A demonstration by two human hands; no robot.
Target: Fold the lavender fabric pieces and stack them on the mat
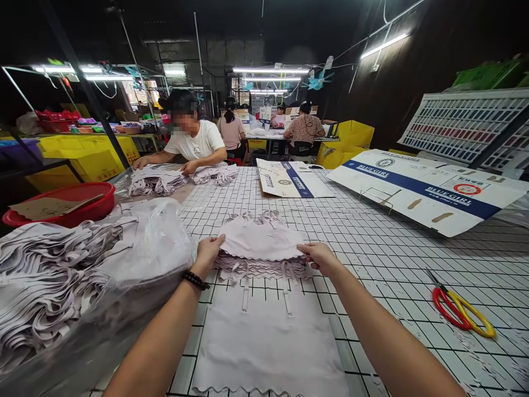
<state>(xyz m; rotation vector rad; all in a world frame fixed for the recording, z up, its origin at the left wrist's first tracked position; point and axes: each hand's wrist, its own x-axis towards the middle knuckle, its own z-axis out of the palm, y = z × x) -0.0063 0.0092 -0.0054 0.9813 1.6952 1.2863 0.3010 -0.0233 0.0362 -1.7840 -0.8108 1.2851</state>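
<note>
A stack of pale pink scalloped fabric pieces (261,242) lies on the checked table (372,237) in front of me. My left hand (208,251), with a dark bead bracelet at the wrist, grips the stack's left edge. At the right edge, my right hand (320,257) pinches the top layers. A larger flat pink piece with two straps (268,342) lies between my forearms, nearer to me.
A clear plastic bag of pink straps (74,275) fills the left. A red basin (70,201) stands behind it. Red and yellow scissors (460,309) lie at right. Flattened cartons (425,187) rest at the far right. A seated person in white (194,140) handles fabric across the table.
</note>
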